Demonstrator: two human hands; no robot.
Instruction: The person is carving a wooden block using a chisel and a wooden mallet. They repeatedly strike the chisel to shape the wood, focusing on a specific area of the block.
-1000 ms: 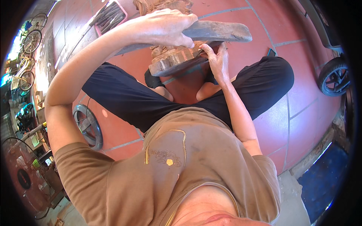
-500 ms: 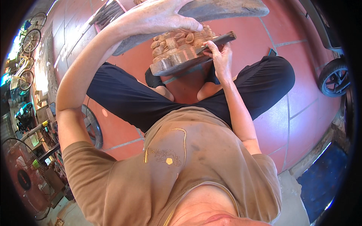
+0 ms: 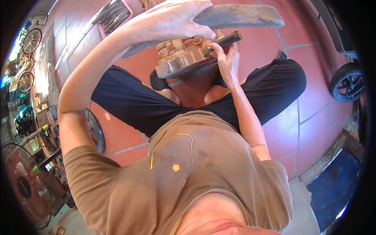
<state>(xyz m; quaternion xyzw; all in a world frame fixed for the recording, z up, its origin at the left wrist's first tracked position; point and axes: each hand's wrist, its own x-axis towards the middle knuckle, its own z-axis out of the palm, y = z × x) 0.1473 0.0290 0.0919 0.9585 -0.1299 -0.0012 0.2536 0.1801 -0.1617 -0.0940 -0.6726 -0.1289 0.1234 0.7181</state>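
Note:
My left hand [image 3: 174,21] is closed over a long, curved, grey-brown piece of wood [image 3: 239,16], its thumb on the near side. The far fingers are partly hidden. Below it stands a carved brown wooden block [image 3: 178,58] with rounded, knobbly shapes on top and a flat darker base. My right hand [image 3: 228,60] pinches a chisel-like tool with a dark handle [image 3: 232,38], slanting across the carving's right side. The tool's tip meets the carving around there, though its exact contact is too small to tell. The curved wood and my left hand hide the carving's far part.
A pink-edged tray of dark rods [image 3: 113,17] lies on the red tiled floor [image 3: 270,113] at far left. Another carved piece [image 3: 150,4] shows beyond my left hand. A wheel [image 3: 347,82] stands at right, a fan [image 3: 25,186] at lower left, bicycles [image 3: 31,41] at far left.
My left hand and the curved wood have shifted slightly right and nearer. The dark tool handle has moved a little left in my right hand. The carving stays nearly in place.

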